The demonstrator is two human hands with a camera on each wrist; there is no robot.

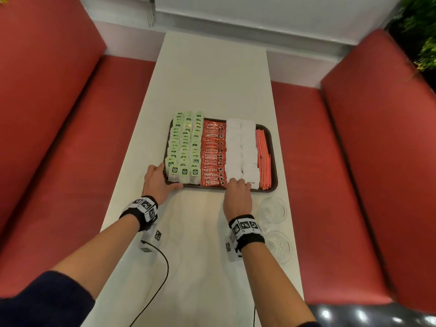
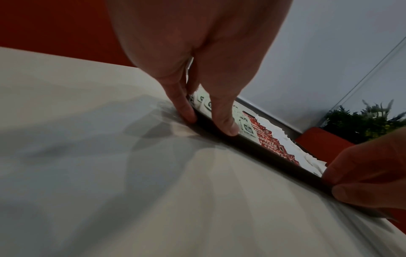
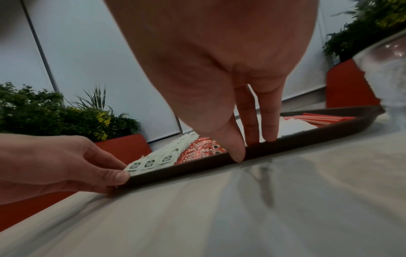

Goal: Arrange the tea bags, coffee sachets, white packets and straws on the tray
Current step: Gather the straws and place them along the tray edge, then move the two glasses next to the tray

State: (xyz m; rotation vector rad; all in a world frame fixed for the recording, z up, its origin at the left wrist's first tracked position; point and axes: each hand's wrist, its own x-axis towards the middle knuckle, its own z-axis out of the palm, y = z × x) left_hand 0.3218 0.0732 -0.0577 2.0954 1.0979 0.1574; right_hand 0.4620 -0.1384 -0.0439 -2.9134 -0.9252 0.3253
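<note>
From above, the tray sits across the worktop, its long axis left to right; the left hand grips its near-left corner, and the right hand is at the near rim.

At the left wrist, the fingers curl over the rim.

At the right wrist, fingertips dip onto the white packets, thumb outside.

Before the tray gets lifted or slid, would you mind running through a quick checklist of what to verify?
1. Left hand on the tray: ok. It grips the near left corner, thumb on the front rim.
2. Right hand on the tray: ok. Thumb against the outside of the near rim, fingers over it by the white packets.
3. Grip balance: not ok. Both hands hold the near edge; the far side is unsupported.
4. Contents in rows: ok. Tea bags, coffee sachets, white packets and straws lie side by side.
5. Far tea bags inside the rim: cannot tell. They seem to overhang it.
6. Clearance on the right: not ok. Glass bowls stand close to the near right corner.
</note>
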